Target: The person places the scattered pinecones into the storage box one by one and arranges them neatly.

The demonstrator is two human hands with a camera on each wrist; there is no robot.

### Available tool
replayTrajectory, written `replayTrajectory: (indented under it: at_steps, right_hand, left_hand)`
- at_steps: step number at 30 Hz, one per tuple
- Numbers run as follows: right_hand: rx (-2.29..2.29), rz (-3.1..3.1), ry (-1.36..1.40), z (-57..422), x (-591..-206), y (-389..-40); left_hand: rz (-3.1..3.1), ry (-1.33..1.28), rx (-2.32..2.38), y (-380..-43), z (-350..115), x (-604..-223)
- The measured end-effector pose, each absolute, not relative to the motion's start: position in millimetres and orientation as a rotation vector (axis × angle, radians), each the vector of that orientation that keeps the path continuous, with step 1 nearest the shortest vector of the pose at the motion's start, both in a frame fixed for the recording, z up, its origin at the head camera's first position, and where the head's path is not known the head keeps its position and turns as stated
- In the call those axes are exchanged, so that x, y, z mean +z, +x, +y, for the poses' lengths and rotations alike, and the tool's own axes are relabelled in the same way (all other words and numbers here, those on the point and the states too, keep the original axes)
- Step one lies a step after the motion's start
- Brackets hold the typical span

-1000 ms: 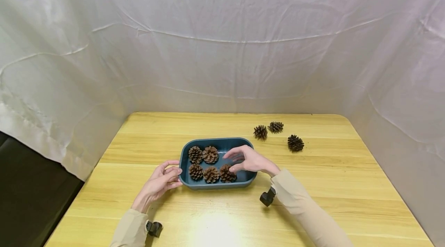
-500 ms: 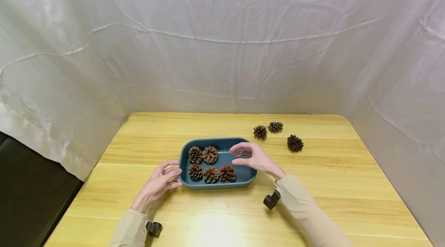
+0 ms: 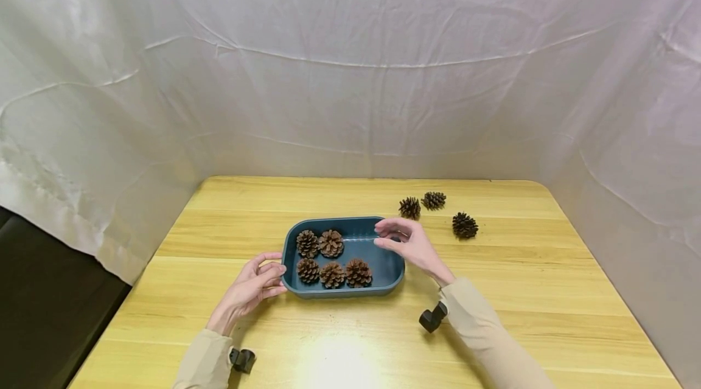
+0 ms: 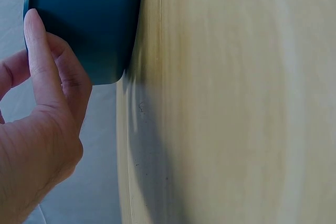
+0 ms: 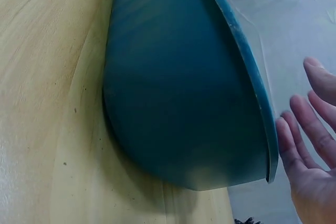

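A dark blue-green tray [image 3: 350, 293] sits on the table with several brown pine cones inside, two in the back row and three in the front row. My left hand [image 3: 249, 288] grips the tray's left end, the thumb at its rim; the left wrist view shows this hand [image 4: 50, 103] against the tray wall [image 4: 86, 35]. Above the tray's right end hovers my right hand [image 3: 411, 246], fingers slightly bent and holding nothing. In the right wrist view that hand [image 5: 312, 140] is beside the tray's rim [image 5: 257, 82], thumb and fingers apart.
Behind and right of the tray, three darker pine cones lie on the wooden table [image 3: 520, 267]: one pine cone [image 3: 409, 207] nearest the tray, a pine cone [image 3: 434, 200] farther back, and a pine cone [image 3: 465, 226] to the right. A pale curtain [image 3: 361, 103] surrounds the table.
My right hand has risen off the front-right pine cone in the tray and moved right and back toward the tray's right end. My left hand stays where it was.
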State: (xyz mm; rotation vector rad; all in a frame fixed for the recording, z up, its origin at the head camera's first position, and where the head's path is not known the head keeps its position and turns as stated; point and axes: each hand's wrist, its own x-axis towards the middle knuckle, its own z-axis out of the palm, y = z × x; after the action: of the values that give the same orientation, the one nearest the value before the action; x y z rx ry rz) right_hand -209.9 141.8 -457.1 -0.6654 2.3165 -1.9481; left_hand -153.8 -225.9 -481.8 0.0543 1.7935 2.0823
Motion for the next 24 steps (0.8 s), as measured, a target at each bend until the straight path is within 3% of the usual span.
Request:
replayTrajectory:
  at_steps: [24]
  right_hand:
    - [-2.366,2.374,-0.286,156,-463,-219]
  left_hand:
    - [1.778,0.044,2.083,-153,-226,-478]
